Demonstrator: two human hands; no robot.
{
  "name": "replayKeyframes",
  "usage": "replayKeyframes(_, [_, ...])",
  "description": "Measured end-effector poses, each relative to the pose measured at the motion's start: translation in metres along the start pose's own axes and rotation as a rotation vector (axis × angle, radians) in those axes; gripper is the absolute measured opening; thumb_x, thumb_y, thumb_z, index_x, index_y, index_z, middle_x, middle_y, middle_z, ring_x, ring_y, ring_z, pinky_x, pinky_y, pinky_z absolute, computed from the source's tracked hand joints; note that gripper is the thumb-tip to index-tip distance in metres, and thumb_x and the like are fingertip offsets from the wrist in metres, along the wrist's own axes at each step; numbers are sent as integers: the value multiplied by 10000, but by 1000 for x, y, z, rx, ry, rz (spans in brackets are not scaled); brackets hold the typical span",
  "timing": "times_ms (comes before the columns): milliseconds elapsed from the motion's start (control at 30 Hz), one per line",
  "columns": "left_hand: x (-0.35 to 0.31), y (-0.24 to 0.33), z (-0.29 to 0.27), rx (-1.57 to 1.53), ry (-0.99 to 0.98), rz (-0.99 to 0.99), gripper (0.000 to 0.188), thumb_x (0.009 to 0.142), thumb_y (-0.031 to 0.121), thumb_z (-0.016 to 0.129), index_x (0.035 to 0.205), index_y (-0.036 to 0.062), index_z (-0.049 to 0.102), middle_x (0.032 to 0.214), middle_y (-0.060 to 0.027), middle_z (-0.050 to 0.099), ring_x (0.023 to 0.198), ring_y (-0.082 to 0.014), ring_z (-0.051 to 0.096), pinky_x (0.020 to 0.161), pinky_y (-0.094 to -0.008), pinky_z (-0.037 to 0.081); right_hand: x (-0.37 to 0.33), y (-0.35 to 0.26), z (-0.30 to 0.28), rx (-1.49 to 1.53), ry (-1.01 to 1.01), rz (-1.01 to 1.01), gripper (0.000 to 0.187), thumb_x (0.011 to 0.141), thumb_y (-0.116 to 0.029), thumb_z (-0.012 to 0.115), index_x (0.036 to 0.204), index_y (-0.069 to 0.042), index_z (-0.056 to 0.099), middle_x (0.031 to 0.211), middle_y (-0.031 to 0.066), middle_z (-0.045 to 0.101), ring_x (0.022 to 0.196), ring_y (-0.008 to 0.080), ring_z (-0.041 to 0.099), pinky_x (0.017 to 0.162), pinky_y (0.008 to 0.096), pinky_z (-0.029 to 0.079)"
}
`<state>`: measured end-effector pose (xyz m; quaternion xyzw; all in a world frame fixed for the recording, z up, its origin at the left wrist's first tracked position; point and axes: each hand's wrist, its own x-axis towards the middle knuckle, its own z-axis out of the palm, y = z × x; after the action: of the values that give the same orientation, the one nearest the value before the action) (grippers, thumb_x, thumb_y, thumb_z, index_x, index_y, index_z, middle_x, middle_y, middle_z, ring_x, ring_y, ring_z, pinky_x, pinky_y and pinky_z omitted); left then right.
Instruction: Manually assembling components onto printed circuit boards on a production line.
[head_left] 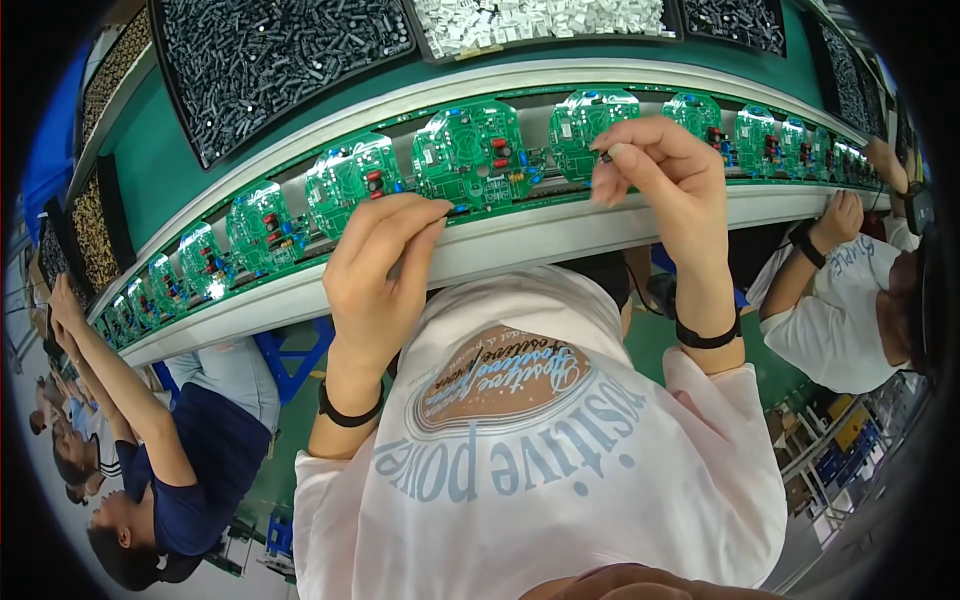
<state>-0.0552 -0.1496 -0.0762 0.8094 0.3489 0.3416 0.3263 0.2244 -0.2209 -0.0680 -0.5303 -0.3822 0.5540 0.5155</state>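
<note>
A row of green circuit boards (470,150) runs along a metal rail in front of me, carrying red, blue and black parts. My right hand (668,185) is raised over the boards right of centre. Between its thumb and index finger it pinches a small black electronic component (606,157). My left hand (380,265) hovers at the rail's near edge. Its thumb and index tips are drawn close together beside a small blue part on the middle board; whatever lies between them is too small to make out.
Beyond the rail stand a tray of black components (280,70), a tray of white connectors (540,22) and another dark-component tray (735,22). Tan parts fill a bin (92,235) at far left. Co-workers sit close on both sides, one in navy (215,460), one in white (835,310).
</note>
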Motion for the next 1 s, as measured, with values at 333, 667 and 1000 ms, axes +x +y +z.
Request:
replayKeyframes(333, [1, -5, -2, 30, 28, 9, 201, 837, -81, 760, 1020, 2, 749, 991, -133, 725, 861, -246, 706, 733, -306, 556, 10, -13, 9, -190, 9, -102, 181, 1026, -12, 594, 1178, 51, 669, 1029, 128, 748, 940, 209, 759, 798, 278, 612])
replayKeyframes(667, [3, -1, 4, 67, -15, 62, 284, 825, -69, 734, 1087, 38, 743, 987, -126, 701, 849, -263, 691, 713, -338, 550, 25, -4, 3, -242, -53, -87, 205, 1014, 32, 593, 1206, 66, 656, 1079, 141, 742, 982, 231, 760, 824, 280, 614])
replayKeyframes(1000, [21, 10, 30, 462, -208, 176, 540, 776, -27, 640, 1284, 142, 709, 916, -87, 568, 766, -260, 573, 665, -373, 485, 38, -5, 14, -888, -64, -555, 145, 923, 33, 682, 1060, 1, 719, 1029, 89, 753, 952, 211, 729, 795, 314, 576])
